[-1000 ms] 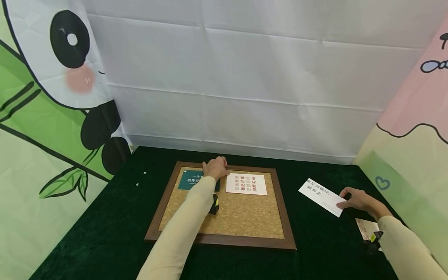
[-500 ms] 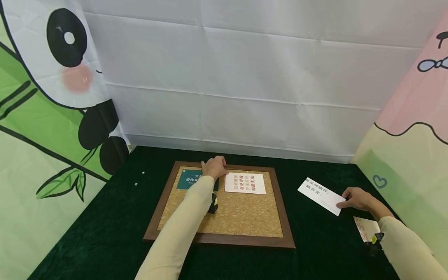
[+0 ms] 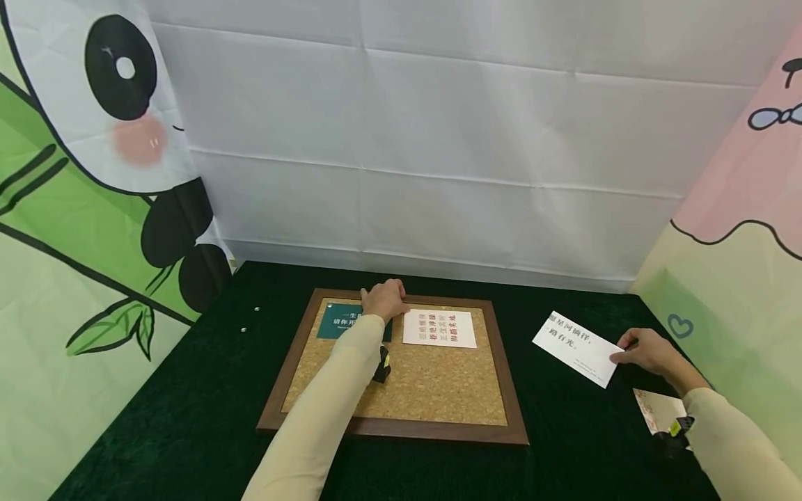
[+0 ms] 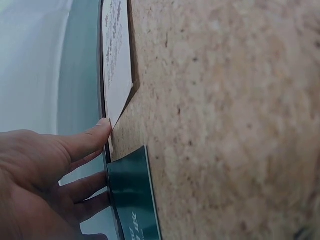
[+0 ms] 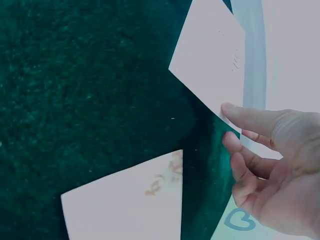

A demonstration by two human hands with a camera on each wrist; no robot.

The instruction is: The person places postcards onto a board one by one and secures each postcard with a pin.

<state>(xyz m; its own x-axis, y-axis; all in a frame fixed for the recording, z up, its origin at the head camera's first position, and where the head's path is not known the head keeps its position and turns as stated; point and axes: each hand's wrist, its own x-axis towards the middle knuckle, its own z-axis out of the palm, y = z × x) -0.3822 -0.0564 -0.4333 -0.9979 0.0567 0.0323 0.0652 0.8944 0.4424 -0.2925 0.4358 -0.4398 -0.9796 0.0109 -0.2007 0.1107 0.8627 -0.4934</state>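
Note:
My left hand (image 3: 383,300) holds the top edge of a wood-framed corkboard (image 3: 438,390). Its thumb (image 4: 97,134) lies at the frame beside a corner of a white card with red and grey print (image 3: 440,328). A dark green card (image 4: 131,192) lies on the cork below the left fingers and is partly hidden by the hand in the head view. To the right of the board, my right hand (image 3: 645,351) pinches the near right corner of a white card with black print (image 3: 576,350) between thumb and fingers. That card tilts up from the cloth.
A beige card (image 3: 656,409) lies on the dark green cloth (image 3: 188,417), partly behind the right wrist. Two small shiny pins (image 3: 257,309) sit left of the board. A white backdrop (image 3: 407,139) stands behind, with printed drapes at both sides.
The right hand has shifted slightly right, and the white card in its pinch has tilted up so more of its face shows. The left hand stays on the frame.

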